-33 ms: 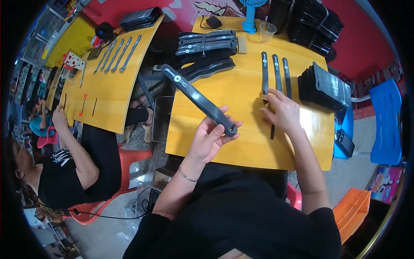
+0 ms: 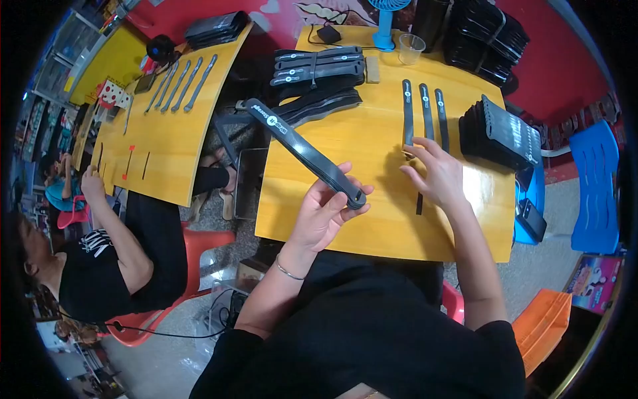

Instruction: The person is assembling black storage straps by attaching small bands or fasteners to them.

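Note:
My left hand (image 2: 322,216) is closed around the lower end of a stack of dark grey straps (image 2: 302,153). The stack slants up and away to the left, and a hole shows at its near end. Three similar straps lie side by side on the yellow table: a left strap (image 2: 408,106), a middle strap (image 2: 426,110) and a right strap (image 2: 442,120). Over their near ends hovers my right hand (image 2: 438,174), thumb and index finger apart, fingertips at the left strap; contact cannot be told. A thin black strip (image 2: 419,203) shows below this hand.
Tied straps (image 2: 318,66) and a loose pile (image 2: 325,106) lie at the far left of the table (image 2: 372,233). A black strap stack (image 2: 502,136) stands at right. Behind are a blue fan (image 2: 385,26) and clear cup (image 2: 411,48). Another person (image 2: 100,266) works at the left table.
The strap stack in my left hand has tilted very slightly. My right hand is almost unmoved.

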{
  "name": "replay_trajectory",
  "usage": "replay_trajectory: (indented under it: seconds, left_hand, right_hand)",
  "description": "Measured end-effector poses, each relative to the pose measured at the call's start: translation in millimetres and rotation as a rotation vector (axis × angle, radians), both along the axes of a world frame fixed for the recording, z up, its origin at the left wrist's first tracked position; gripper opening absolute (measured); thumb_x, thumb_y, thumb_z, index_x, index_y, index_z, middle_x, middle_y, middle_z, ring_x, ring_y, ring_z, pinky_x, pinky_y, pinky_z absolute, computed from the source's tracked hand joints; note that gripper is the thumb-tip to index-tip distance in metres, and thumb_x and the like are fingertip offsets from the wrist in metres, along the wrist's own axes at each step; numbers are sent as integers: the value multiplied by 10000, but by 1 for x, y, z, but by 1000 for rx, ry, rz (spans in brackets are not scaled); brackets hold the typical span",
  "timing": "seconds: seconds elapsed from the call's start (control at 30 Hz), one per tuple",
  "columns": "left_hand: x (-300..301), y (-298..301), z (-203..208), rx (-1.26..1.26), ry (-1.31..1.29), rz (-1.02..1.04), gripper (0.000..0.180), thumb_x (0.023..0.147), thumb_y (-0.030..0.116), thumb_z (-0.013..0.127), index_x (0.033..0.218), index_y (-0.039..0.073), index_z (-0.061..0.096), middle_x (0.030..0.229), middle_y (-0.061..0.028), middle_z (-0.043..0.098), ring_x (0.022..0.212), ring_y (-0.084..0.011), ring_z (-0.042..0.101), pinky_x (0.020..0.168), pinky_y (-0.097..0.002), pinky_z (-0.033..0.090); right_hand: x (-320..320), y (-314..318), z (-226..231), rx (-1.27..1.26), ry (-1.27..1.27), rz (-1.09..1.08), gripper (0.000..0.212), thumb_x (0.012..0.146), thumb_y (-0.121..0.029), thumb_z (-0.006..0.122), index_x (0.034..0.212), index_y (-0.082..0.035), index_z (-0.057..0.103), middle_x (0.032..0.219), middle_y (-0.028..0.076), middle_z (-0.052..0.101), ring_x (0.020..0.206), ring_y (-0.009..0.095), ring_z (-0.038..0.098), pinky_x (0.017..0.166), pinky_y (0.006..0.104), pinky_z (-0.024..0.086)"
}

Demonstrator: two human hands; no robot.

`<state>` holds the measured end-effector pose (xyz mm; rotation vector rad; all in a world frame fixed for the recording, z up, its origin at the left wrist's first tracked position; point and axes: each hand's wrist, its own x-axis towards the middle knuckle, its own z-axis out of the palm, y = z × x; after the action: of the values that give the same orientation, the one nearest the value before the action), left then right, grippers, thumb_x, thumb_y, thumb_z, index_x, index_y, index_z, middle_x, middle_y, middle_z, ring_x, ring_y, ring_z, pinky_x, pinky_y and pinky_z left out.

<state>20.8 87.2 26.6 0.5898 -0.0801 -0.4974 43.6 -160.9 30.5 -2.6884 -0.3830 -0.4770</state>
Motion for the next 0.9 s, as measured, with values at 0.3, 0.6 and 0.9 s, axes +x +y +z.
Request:
replay_trajectory:
  seconds: [0.3, 0.6, 0.9]
  left_hand:
    - [-7, -17, 3, 137, -197, 207, 417, 851, 9, 612, 1243, 24, 469, 1092, -123, 608, 1125, -329, 550, 887, -420, 528]
    - [-11, -21, 1, 277, -356, 314, 490, 810, 38, 676, 1257, 48, 474, 1121, -119, 597, 1139, -347, 537, 871, -414, 531]
    - [-13, -23, 2, 251, -339, 341, 429, 792, -53, 665, 1193, 14, 528, 1081, -106, 618, 1113, -335, 558, 949, -394, 465]
  right_hand:
    - [-75, 71, 43, 563, 212, 71, 380, 845, -44, 574, 1223, -73, 558, 799, 118, 652, 716, 252, 641, 637, 333, 492]
    - [-82, 81, 30, 746, 216, 64, 408, 842, 11, 564, 1237, -91, 548, 866, 142, 670, 777, 257, 671, 686, 325, 516]
    - [-83, 79, 27, 744, 196, 56, 417, 825, 30, 575, 1219, -109, 572, 875, 140, 675, 800, 245, 676, 684, 324, 524]
